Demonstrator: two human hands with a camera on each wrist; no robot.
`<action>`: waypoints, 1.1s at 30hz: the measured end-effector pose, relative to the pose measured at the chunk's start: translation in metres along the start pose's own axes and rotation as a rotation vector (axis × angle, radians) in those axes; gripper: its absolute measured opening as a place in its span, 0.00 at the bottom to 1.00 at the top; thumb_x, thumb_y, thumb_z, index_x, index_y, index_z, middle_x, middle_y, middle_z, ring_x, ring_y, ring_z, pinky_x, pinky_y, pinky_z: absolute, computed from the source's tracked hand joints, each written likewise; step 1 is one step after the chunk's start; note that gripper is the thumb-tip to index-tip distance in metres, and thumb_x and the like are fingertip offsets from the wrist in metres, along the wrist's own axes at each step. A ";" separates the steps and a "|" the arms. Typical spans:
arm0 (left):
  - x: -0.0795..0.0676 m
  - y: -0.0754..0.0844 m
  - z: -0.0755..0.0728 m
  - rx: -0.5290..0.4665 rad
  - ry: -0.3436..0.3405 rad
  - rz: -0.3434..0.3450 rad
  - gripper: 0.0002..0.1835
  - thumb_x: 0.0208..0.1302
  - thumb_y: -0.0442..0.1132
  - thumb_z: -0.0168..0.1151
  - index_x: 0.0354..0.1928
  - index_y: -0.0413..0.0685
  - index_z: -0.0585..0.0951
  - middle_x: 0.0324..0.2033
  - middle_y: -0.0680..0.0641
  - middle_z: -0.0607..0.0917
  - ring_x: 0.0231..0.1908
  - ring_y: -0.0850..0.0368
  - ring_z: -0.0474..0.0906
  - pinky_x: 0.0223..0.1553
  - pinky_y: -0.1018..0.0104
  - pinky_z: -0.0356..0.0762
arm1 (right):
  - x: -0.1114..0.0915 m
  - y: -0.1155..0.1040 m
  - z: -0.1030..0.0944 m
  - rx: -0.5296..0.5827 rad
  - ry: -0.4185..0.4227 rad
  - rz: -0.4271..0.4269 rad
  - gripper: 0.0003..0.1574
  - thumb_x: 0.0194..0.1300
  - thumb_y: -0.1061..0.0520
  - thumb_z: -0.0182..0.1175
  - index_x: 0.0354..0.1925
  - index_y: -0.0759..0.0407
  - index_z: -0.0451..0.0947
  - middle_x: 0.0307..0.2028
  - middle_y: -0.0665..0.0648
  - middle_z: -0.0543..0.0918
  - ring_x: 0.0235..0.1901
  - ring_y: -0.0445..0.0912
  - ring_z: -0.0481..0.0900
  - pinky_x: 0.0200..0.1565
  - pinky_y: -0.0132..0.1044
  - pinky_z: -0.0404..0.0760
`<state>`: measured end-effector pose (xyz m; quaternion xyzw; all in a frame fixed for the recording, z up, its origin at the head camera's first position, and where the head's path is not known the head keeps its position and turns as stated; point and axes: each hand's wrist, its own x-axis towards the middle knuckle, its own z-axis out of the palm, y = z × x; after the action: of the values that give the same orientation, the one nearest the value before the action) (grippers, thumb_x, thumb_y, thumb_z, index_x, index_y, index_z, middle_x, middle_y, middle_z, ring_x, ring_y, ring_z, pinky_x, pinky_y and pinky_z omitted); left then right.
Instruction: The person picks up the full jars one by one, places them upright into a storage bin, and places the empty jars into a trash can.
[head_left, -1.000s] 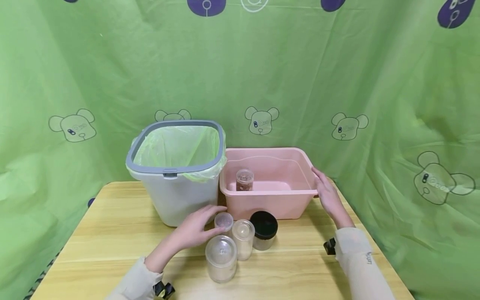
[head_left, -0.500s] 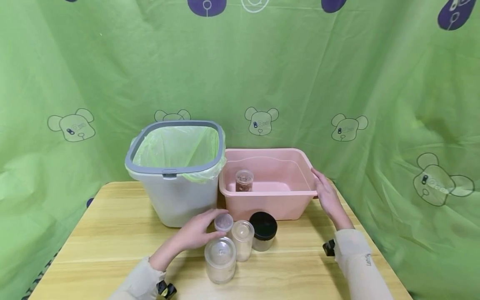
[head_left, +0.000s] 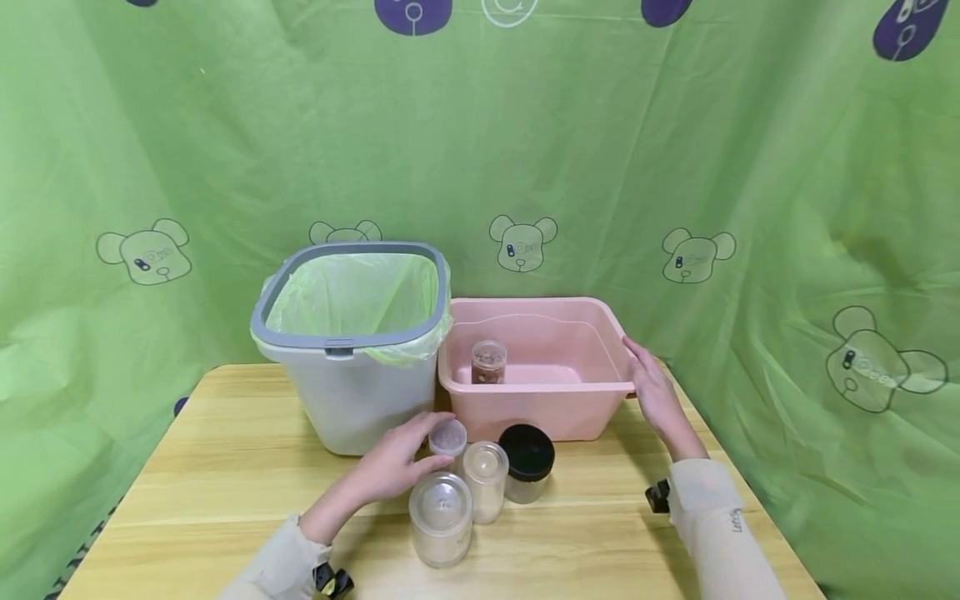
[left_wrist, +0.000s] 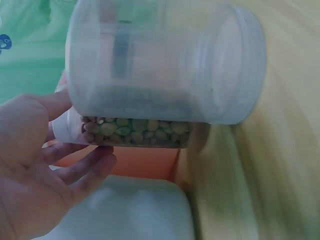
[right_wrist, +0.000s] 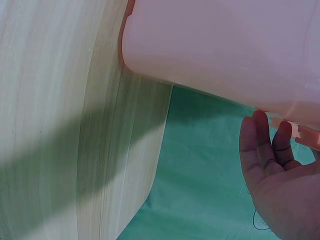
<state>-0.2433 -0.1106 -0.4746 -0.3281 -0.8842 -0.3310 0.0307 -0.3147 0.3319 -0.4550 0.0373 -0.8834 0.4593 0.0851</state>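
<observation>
My left hand [head_left: 392, 461] grips a small clear jar [head_left: 447, 438] near its lid, thumb on one side and fingers on the other. In the left wrist view, brown and greenish nuts or beans [left_wrist: 135, 134] fill part of this jar, behind a larger clear jar [left_wrist: 165, 65]. On the far side, my right hand [head_left: 654, 396] holds the right rim of the pink tub [head_left: 540, 410], with bent fingers [right_wrist: 262, 137] under the lip; its thumb is mostly hidden. Inside the tub, at the left, stands a jar with brown contents [head_left: 489, 363].
Beside the small jar stand a tall clear jar [head_left: 486, 483], a wide clear jar [head_left: 441, 525] and a black-lidded jar [head_left: 527, 458]. A grey-rimmed bin [head_left: 367, 396] with a green liner stands left of the tub. The wooden table [head_left: 600, 542] meets a green curtain behind.
The small jar's lid has shifted slightly upward in the head view, with my left hand around it. My right hand stays at the tub's rim.
</observation>
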 end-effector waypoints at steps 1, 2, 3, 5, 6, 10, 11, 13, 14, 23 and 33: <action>0.001 0.002 -0.001 0.005 0.018 0.006 0.34 0.70 0.51 0.66 0.74 0.50 0.70 0.64 0.47 0.80 0.63 0.52 0.78 0.65 0.51 0.78 | 0.000 0.000 0.000 -0.002 0.002 0.000 0.38 0.84 0.38 0.30 0.84 0.45 0.47 0.80 0.68 0.56 0.61 0.67 0.75 0.50 0.42 0.78; 0.002 0.004 -0.003 0.008 0.038 0.018 0.34 0.71 0.51 0.66 0.74 0.50 0.70 0.64 0.47 0.80 0.62 0.52 0.79 0.64 0.51 0.78 | 0.000 0.000 0.000 -0.003 0.002 0.000 0.38 0.84 0.37 0.30 0.84 0.45 0.46 0.80 0.67 0.56 0.61 0.67 0.75 0.50 0.42 0.77; 0.004 0.007 -0.005 0.017 0.057 0.031 0.34 0.71 0.50 0.66 0.74 0.49 0.70 0.63 0.47 0.80 0.61 0.53 0.79 0.63 0.51 0.79 | 0.000 0.000 0.000 -0.002 0.000 -0.002 0.37 0.84 0.38 0.30 0.84 0.45 0.46 0.80 0.67 0.56 0.61 0.67 0.75 0.50 0.42 0.77; 0.006 0.012 -0.008 0.043 0.093 0.060 0.34 0.71 0.50 0.65 0.74 0.49 0.69 0.62 0.48 0.80 0.59 0.53 0.80 0.61 0.52 0.80 | 0.000 0.000 0.000 0.002 -0.001 -0.007 0.37 0.84 0.38 0.29 0.84 0.45 0.46 0.80 0.68 0.55 0.62 0.68 0.75 0.50 0.43 0.77; 0.007 0.016 -0.010 0.062 0.111 0.075 0.33 0.71 0.50 0.65 0.75 0.50 0.69 0.61 0.48 0.80 0.59 0.54 0.80 0.60 0.52 0.81 | 0.000 0.000 0.000 0.007 -0.004 -0.007 0.37 0.84 0.38 0.29 0.84 0.44 0.46 0.80 0.68 0.55 0.62 0.68 0.75 0.50 0.43 0.77; 0.012 0.033 -0.018 0.134 0.170 0.134 0.34 0.71 0.49 0.66 0.75 0.52 0.68 0.62 0.49 0.80 0.58 0.53 0.79 0.58 0.52 0.83 | 0.000 0.001 0.000 0.006 -0.005 -0.008 0.37 0.84 0.38 0.29 0.84 0.44 0.45 0.80 0.69 0.55 0.61 0.67 0.75 0.50 0.44 0.77; 0.013 0.038 -0.020 0.146 0.182 0.147 0.34 0.71 0.49 0.66 0.75 0.52 0.68 0.62 0.48 0.80 0.59 0.52 0.79 0.58 0.51 0.82 | 0.000 0.001 0.000 0.005 -0.004 -0.006 0.38 0.84 0.38 0.29 0.84 0.44 0.45 0.80 0.68 0.55 0.60 0.67 0.76 0.50 0.44 0.76; 0.016 0.045 -0.024 0.160 0.202 0.173 0.34 0.71 0.48 0.66 0.75 0.52 0.68 0.63 0.48 0.79 0.60 0.51 0.78 0.58 0.51 0.82 | 0.000 0.001 0.000 0.000 0.001 -0.007 0.38 0.84 0.37 0.29 0.84 0.44 0.46 0.80 0.68 0.56 0.59 0.66 0.76 0.50 0.44 0.76; 0.018 0.049 -0.026 0.165 0.213 0.188 0.34 0.71 0.48 0.66 0.75 0.51 0.68 0.64 0.47 0.79 0.61 0.51 0.78 0.58 0.51 0.82 | 0.000 0.001 0.000 0.003 0.000 -0.006 0.38 0.84 0.37 0.29 0.84 0.44 0.46 0.80 0.68 0.56 0.59 0.66 0.76 0.50 0.44 0.76; 0.030 0.073 -0.036 0.167 0.301 0.292 0.35 0.69 0.45 0.68 0.75 0.48 0.68 0.63 0.44 0.79 0.61 0.50 0.78 0.59 0.51 0.82 | 0.000 0.001 0.002 0.014 0.000 -0.002 0.37 0.84 0.37 0.29 0.84 0.42 0.45 0.80 0.68 0.56 0.60 0.66 0.76 0.50 0.45 0.76; 0.051 0.087 -0.042 0.097 0.371 0.308 0.35 0.69 0.42 0.68 0.75 0.46 0.68 0.61 0.44 0.79 0.57 0.52 0.78 0.55 0.59 0.83 | 0.000 0.002 0.002 0.024 0.005 -0.008 0.37 0.84 0.37 0.28 0.84 0.43 0.46 0.81 0.67 0.54 0.65 0.70 0.71 0.60 0.65 0.74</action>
<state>-0.2381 -0.0578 -0.3790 -0.3908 -0.8178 -0.3340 0.2586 -0.3147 0.3312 -0.4578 0.0409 -0.8775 0.4696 0.0886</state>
